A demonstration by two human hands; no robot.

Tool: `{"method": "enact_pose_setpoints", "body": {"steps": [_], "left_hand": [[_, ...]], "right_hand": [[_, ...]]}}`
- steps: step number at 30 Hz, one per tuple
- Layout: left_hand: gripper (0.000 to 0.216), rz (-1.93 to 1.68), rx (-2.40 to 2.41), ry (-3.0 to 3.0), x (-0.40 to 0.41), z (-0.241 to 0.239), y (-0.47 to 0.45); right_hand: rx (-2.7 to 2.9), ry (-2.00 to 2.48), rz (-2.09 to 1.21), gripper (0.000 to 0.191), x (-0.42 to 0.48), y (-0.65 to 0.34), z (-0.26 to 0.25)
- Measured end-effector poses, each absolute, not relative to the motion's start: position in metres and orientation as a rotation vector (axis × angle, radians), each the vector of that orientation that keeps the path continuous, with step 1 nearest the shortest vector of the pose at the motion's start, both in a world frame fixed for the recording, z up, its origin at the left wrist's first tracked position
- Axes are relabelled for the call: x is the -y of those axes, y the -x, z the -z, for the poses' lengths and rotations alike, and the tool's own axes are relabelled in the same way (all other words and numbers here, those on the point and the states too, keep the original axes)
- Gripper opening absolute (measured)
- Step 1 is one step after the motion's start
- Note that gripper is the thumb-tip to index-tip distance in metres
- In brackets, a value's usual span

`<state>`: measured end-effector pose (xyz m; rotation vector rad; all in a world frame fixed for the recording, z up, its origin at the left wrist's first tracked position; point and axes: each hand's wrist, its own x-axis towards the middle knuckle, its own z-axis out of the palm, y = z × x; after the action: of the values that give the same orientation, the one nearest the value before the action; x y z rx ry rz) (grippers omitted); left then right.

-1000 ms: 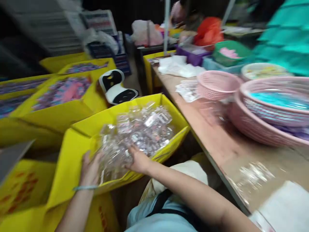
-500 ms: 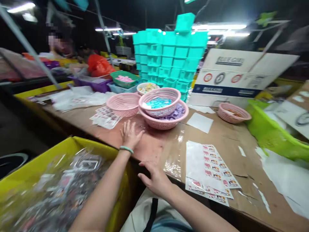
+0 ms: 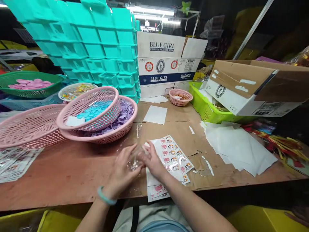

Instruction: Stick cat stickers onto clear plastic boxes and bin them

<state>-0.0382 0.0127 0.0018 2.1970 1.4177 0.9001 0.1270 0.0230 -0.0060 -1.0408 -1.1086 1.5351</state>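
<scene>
My left hand (image 3: 120, 170) and my right hand (image 3: 152, 159) meet over the near middle of the brown table (image 3: 72, 170). Both pinch a small clear plastic bag (image 3: 135, 159) between their fingers. A teal band sits on my left wrist. Under and right of my right hand lies a stack of sticker sheets (image 3: 172, 158) printed with small pink and white pictures. More such sheets (image 3: 13, 161) lie at the far left edge.
Stacked pink baskets (image 3: 101, 112) hold teal and purple pieces; another pink basket (image 3: 29, 129) is left of them. Behind stand teal crates (image 3: 96, 48), a "Blue Girl" carton (image 3: 164, 61), a small pink basket (image 3: 180, 96), a green bin (image 3: 210, 109) and white paper sheets (image 3: 236, 145).
My view swung from the yellow bin of bagged items at my left to the table. Both hands left the bin, moved onto the table and came together on a clear bag.
</scene>
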Motion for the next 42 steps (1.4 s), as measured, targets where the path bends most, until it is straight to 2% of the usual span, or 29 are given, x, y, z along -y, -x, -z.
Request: {"method": "enact_pose_setpoints", "body": {"steps": [4, 7, 9, 12, 14, 17, 19, 21, 23, 25, 29, 33, 36, 39, 42], "left_hand": [[0.059, -0.826, -1.290, -2.372, -0.094, -0.011, -0.034], [0.050, -0.628, -1.271, -2.448, -0.143, -0.008, -0.063], [0.053, -0.570, -1.339, -2.481, -0.150, -0.004, -0.070], [0.057, -0.738, -1.396, -2.446, -0.120, -0.002, -0.065], [0.045, -0.883, -1.358, -2.307, -0.081, -0.002, -0.054], [0.026, -0.980, -1.427, -1.847, -0.025, -0.001, -0.036], [0.024, -0.983, -1.444, -1.496, 0.001, -0.001, -0.029], [0.025, -0.958, -1.394, -1.290, 0.018, -0.004, -0.028], [0.025, -0.925, -1.348, -1.251, 0.029, -0.011, -0.029], [0.033, -0.839, -1.307, -1.288, 0.038, -0.019, -0.028], [0.043, -0.630, -1.237, -1.318, 0.052, -0.028, -0.017], [0.038, -0.740, -1.354, -1.212, 0.059, -0.027, 0.002], [0.045, -0.662, -1.279, -1.134, 0.064, -0.029, 0.005], [0.050, -0.497, -0.989, -0.869, 0.069, -0.030, -0.008], [0.044, -0.661, -0.956, -0.494, 0.068, -0.022, -0.033]], "right_hand": [[1.163, 1.315, -1.256, 0.047, -0.086, -0.174, 0.004], [1.189, 1.470, -1.151, 0.041, -0.134, -0.202, 0.007], [1.209, 1.534, -1.087, 0.038, -0.153, -0.217, 0.007], [1.282, 1.605, -0.937, 0.039, -0.147, -0.235, -0.001], [1.486, 1.579, -0.783, 0.040, -0.117, -0.247, -0.008], [1.969, 1.333, -0.654, 0.043, -0.044, -0.261, -0.010], [2.217, 1.176, -0.620, 0.053, 0.006, -0.264, -0.002], [2.321, 1.137, -0.523, 0.045, 0.042, -0.264, 0.010], [2.326, 1.143, -0.404, 0.031, 0.060, -0.260, 0.020], [2.311, 1.145, -0.330, 0.027, 0.066, -0.257, 0.025], [2.356, 1.129, -0.338, 0.033, 0.068, -0.252, 0.022], [2.316, 1.038, -0.341, 0.027, 0.078, -0.250, 0.018], [2.154, 1.081, -0.355, 0.031, 0.083, -0.248, 0.017], [2.082, 1.103, -0.292, 0.037, 0.082, -0.243, 0.016], [2.181, 0.968, -0.260, 0.036, 0.079, -0.240, 0.016]]}}
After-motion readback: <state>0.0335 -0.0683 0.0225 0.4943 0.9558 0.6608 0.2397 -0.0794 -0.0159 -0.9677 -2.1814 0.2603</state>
